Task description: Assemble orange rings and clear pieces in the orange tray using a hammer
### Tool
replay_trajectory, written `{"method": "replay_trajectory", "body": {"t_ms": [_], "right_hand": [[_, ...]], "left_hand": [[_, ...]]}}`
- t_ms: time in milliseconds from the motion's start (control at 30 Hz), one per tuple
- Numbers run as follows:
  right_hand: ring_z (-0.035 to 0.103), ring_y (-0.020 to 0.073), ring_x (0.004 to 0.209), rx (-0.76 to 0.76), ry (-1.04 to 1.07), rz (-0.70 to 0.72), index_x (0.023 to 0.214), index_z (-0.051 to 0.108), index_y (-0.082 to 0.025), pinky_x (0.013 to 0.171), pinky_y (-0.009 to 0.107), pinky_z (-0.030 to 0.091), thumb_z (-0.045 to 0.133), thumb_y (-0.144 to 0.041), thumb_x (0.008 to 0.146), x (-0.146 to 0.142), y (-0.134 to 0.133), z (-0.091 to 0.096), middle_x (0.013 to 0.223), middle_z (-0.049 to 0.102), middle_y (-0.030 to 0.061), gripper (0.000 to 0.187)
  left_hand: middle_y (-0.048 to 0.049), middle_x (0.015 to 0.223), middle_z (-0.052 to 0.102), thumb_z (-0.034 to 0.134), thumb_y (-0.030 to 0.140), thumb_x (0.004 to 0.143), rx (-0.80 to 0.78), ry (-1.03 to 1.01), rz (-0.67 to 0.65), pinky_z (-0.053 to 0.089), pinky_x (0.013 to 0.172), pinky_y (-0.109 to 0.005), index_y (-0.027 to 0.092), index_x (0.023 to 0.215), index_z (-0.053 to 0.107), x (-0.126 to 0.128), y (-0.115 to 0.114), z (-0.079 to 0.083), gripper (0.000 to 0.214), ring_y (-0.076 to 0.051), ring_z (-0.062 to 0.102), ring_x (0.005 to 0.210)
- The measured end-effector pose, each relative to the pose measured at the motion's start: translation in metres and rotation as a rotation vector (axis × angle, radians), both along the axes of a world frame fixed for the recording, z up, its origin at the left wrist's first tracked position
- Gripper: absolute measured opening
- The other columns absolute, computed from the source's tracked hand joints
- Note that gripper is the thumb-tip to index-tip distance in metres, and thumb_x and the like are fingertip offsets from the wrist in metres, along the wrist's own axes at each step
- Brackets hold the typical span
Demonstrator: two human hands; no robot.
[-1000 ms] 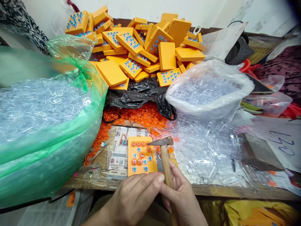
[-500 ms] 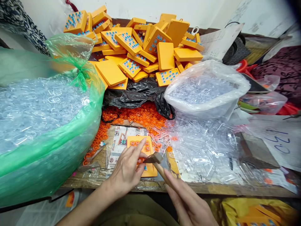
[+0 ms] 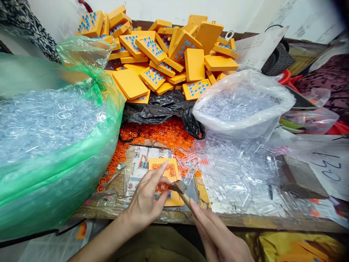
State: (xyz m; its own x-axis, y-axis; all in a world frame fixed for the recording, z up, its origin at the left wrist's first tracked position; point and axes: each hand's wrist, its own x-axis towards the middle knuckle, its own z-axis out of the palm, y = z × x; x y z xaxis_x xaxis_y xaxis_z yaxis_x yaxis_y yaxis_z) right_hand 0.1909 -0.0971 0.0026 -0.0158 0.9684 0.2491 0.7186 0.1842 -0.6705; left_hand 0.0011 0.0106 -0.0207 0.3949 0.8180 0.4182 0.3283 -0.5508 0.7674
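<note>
A yellow plastic panel [image 3: 178, 198] lies flat on the bench, with orange rings [image 3: 171, 167] set in its upper part and blue pieces low down. Over it is my left hand [image 3: 145, 196], its index finger stretched along the panel. The thumb and another finger close around an orange ring [image 3: 163, 187] at the panel's middle; the fingertips are partly hidden. My right hand [image 3: 218, 233] grips the wooden handle of a small hammer [image 3: 178, 186], whose metal head is beside the left fingertips, above the panel. Whether the head touches the ring cannot be seen.
Yellow cases [image 3: 131, 84] are heaped at the back behind a black plastic bag [image 3: 158, 107]. Loose orange rings [image 3: 163, 134] lie before it. A green bag [image 3: 109, 138] of clear pieces stands left, a white bag [image 3: 231, 127] right. Clear plastic parts [image 3: 242, 171] spread rightward.
The hammer head has tilted and dropped slightly by the left fingertips, and more of the orange rings shows there. The view has shifted a little; the left hand keeps its place on the panel.
</note>
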Motion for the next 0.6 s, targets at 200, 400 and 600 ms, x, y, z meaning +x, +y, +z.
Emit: {"method": "replay_trajectory", "body": {"t_ms": [200, 400, 600], "right_hand": [[0.069, 0.0174, 0.102, 0.052, 0.034, -0.018, 0.137, 0.049, -0.037, 0.084, 0.023, 0.055, 0.049, -0.009, 0.09, 0.002, 0.002, 0.014, 0.12, 0.068, 0.0004, 0.054], [0.072, 0.0161, 0.09, -0.001, -0.058, -0.014, 0.14, 0.044, -0.037, 0.087, 0.027, 0.055, 0.043, -0.01, 0.092, 0.002, 0.001, -0.001, 0.118, 0.069, 0.0001, 0.056], [0.066, 0.017, 0.108, 0.012, 0.122, -0.024, 0.137, 0.049, -0.039, 0.093, 0.026, 0.052, 0.053, -0.013, 0.09, 0.003, 0.007, 0.004, 0.125, 0.065, -0.0036, 0.054]], "left_hand": [[-0.0018, 0.087, 0.07, 0.057, 0.009, 0.084, -0.035, 0.01, 0.049, 0.053, 0.084, -0.034, 0.024, 0.149, 0.022, -0.002, -0.003, -0.003, 0.076, -0.019, 0.062, 0.09], [-0.0011, 0.086, 0.07, 0.058, 0.006, 0.081, -0.047, -0.002, 0.072, 0.054, 0.084, -0.034, 0.025, 0.149, 0.024, 0.001, -0.005, -0.004, 0.078, -0.018, 0.063, 0.088], [-0.0011, 0.087, 0.071, 0.062, 0.013, 0.081, -0.056, 0.0, 0.089, 0.054, 0.087, -0.035, 0.023, 0.144, 0.033, -0.008, 0.003, 0.007, 0.07, -0.018, 0.066, 0.087]]}}
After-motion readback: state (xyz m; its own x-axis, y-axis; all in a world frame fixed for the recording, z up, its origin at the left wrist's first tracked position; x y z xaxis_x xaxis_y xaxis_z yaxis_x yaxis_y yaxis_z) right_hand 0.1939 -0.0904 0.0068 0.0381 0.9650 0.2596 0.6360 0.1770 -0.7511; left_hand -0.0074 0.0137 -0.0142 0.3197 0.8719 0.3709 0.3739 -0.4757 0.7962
